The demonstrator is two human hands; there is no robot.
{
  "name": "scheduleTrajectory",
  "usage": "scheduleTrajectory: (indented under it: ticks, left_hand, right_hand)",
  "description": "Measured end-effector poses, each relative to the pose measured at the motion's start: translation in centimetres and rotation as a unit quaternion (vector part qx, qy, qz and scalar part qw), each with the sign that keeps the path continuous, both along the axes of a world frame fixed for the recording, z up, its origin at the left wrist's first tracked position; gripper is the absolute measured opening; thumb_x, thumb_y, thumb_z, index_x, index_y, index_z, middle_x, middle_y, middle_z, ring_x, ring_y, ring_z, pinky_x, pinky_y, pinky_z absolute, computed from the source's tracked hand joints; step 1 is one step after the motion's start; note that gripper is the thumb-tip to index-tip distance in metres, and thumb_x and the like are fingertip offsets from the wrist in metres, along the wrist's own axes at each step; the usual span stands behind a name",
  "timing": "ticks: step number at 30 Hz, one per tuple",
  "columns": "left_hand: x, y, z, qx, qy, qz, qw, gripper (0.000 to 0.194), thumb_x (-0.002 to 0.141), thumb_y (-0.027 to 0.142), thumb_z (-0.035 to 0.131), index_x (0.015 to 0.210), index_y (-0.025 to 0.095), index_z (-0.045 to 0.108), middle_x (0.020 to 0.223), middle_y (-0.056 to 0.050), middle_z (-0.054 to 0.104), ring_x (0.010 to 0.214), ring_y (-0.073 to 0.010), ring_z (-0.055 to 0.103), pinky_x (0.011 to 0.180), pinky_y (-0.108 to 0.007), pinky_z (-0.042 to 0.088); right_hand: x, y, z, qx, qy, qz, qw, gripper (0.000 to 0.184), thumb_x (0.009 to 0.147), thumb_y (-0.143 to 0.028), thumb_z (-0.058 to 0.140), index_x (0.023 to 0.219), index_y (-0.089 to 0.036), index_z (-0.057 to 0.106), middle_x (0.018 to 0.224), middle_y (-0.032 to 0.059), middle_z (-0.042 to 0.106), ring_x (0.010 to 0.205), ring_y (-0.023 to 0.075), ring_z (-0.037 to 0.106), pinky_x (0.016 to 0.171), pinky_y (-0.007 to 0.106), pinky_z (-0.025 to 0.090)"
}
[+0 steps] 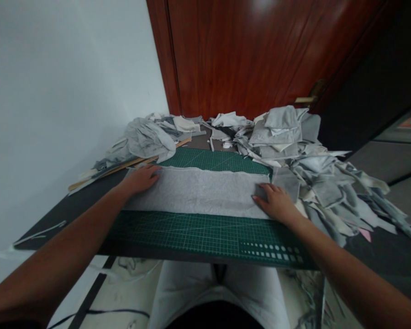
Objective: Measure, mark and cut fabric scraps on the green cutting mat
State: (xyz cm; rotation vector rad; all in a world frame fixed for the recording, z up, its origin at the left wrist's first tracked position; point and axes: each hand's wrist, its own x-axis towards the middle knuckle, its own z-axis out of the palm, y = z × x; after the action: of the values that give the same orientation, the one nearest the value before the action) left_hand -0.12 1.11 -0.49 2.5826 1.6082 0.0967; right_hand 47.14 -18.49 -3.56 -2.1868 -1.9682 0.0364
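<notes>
A long light-grey strip of fabric (202,192) lies flat across a green gridded cutting mat (192,233). On its left end rests my left hand (140,178), palm down with the fingers stretched toward the middle, near the upper edge. At the right end, my right hand (277,203) touches the cloth with thumb and fingers apart. Neither hand grips anything that I can see. The strip's far edge looks slightly wavy, and its left end is partly hidden by my left hand and forearm.
Grey fabric scraps (144,137) are heaped at the back left beside wooden strips (123,168). A larger pile of cloth pieces (325,178) covers the right side. A white wall (71,82) borders the left, and a brown wooden door (233,55) stands behind the table.
</notes>
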Motion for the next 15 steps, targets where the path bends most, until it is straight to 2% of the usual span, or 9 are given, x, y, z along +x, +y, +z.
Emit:
scheduleTrajectory:
  ticks: [3, 5, 7, 11, 15]
  left_hand:
    - [-0.2, -0.1, 0.1, 0.009, -0.003, 0.011, 1.000, 0.043, 0.097, 0.029, 0.048, 0.137, 0.019, 0.061, 0.149, -0.010, 0.055, 0.135, -0.0299, 0.052, 0.114, -0.037, 0.039]
    - [-0.6, -0.3, 0.5, 0.014, 0.001, 0.031, 0.999, 0.041, 0.098, 0.027, 0.048, 0.136, 0.017, 0.061, 0.149, -0.012, 0.054, 0.133, -0.0310, 0.051, 0.112, -0.040, 0.040]
    - [-1.1, -0.5, 1.0, 0.020, 0.010, 0.061, 0.998, 0.041, 0.098, 0.027, 0.049, 0.136, 0.017, 0.061, 0.149, -0.014, 0.053, 0.135, -0.0346, 0.048, 0.111, -0.048, 0.039]
    - [-2.4, 0.0, 2.1, 0.012, 0.037, 0.124, 0.991, 0.046, 0.091, 0.023, 0.053, 0.135, 0.024, 0.063, 0.152, -0.014, 0.051, 0.139, -0.0435, 0.042, 0.108, -0.063, 0.037]
    - [-3.2, 1.0, 2.2, -0.002, 0.054, 0.140, 0.989, 0.047, 0.087, 0.018, 0.050, 0.131, 0.026, 0.065, 0.151, -0.014, 0.053, 0.138, -0.0456, 0.043, 0.106, -0.070, 0.037]
  right_hand:
    - [0.5, -0.3, -0.1, -0.005, 0.012, -0.050, 0.999, 0.052, 0.102, -0.050, 0.049, 0.141, -0.017, 0.058, 0.146, 0.0169, 0.059, 0.131, 0.0370, 0.057, 0.106, 0.052, 0.046]
    - [1.1, -0.4, 0.0, -0.002, 0.022, -0.068, 0.997, 0.048, 0.103, -0.046, 0.049, 0.138, -0.015, 0.061, 0.142, 0.0183, 0.062, 0.131, 0.0369, 0.057, 0.107, 0.052, 0.046]
    - [1.7, -0.1, 0.2, 0.000, 0.036, -0.080, 0.996, 0.047, 0.104, -0.043, 0.049, 0.137, -0.012, 0.061, 0.136, 0.0198, 0.065, 0.128, 0.0345, 0.061, 0.106, 0.047, 0.047]
    - [2.9, 2.5, 0.9, -0.012, 0.075, -0.099, 0.992, 0.048, 0.104, -0.040, 0.050, 0.139, -0.009, 0.059, 0.126, 0.0183, 0.072, 0.115, 0.0266, 0.070, 0.096, 0.032, 0.051]
    - [3.7, 5.7, 1.4, -0.031, 0.093, -0.114, 0.989, 0.048, 0.094, -0.032, 0.063, 0.137, -0.010, 0.061, 0.117, 0.0169, 0.075, 0.106, 0.0262, 0.073, 0.086, 0.030, 0.052]
